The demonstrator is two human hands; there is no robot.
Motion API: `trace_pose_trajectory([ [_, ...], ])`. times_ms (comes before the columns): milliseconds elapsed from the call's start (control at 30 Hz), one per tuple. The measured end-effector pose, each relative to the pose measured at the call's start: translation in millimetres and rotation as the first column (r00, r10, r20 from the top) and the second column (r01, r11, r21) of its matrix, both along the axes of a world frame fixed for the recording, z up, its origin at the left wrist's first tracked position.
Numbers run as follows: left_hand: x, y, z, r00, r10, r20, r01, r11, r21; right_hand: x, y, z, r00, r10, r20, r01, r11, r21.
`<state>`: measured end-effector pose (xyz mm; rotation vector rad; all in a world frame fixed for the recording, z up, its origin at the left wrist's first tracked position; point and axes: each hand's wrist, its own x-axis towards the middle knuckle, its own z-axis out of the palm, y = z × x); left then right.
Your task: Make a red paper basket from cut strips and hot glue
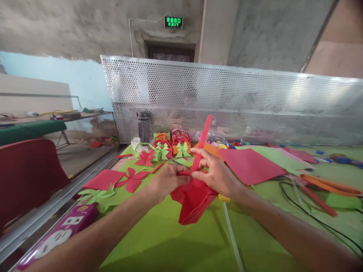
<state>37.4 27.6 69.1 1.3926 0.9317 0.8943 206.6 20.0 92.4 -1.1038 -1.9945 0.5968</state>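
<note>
Both my hands meet over the green table (159, 238), gripping a folded red paper piece (193, 202) that hangs below them. My left hand (166, 180) is closed on its upper left edge. My right hand (217, 172) pinches a long red paper strip (202, 141) that rises from the piece and points up and slightly right. Just behind my hands lie loose red and green paper sheets (249, 164).
Finished red and green paper bows and small baskets (166, 147) stand at the back, with a grey bottle (144, 126). Red flower cutouts (132, 179) and a purple power strip (61, 236) lie left. A white rod (232, 238), black cable (312, 213) and orange strips (329, 185) lie right. A perforated metal screen (227, 102) closes the back.
</note>
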Motion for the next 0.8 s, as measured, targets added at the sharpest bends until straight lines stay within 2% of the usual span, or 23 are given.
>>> trace_pose_trajectory([
  [67,-2.1,1.1,2.5,1.0,-0.01,-0.013,0.011,1.0,0.017,-0.3,-0.1,-0.3,0.999,-0.023,-0.034,0.023,1.0,0.013],
  [200,-11.8,6.6,9.3,0.999,-0.001,0.042,0.0,0.999,0.033,6.4,9.3,-0.5,0.959,-0.038,-0.281,0.051,0.998,0.041],
  [333,-21.4,12.9,6.0,0.951,0.114,0.288,-0.1,0.993,-0.061,12.1,19.1,4.7,0.844,-0.096,-0.527,0.091,0.995,-0.036],
  [467,-21.5,12.8,-1.0,0.903,0.146,0.404,-0.119,0.989,-0.091,11.8,24.9,6.3,0.709,-0.143,-0.691,0.061,0.988,-0.142],
  [633,-16.8,1.6,-4.5,0.878,0.188,0.439,-0.139,0.98,-0.142,9.4,31.5,-0.6,0.588,-0.145,-0.796,0.041,0.988,-0.149],
  [733,-16.9,-5.2,-6.8,0.862,0.234,0.449,-0.167,0.969,-0.184,6.2,32.9,-5.9,0.575,-0.123,-0.809,0.03,0.991,-0.13],
  [800,-18.0,-7.6,-7.7,0.849,0.273,0.452,-0.201,0.958,-0.202,3.7,33.4,-10.0,0.593,-0.114,-0.797,0.029,0.992,-0.121],
])
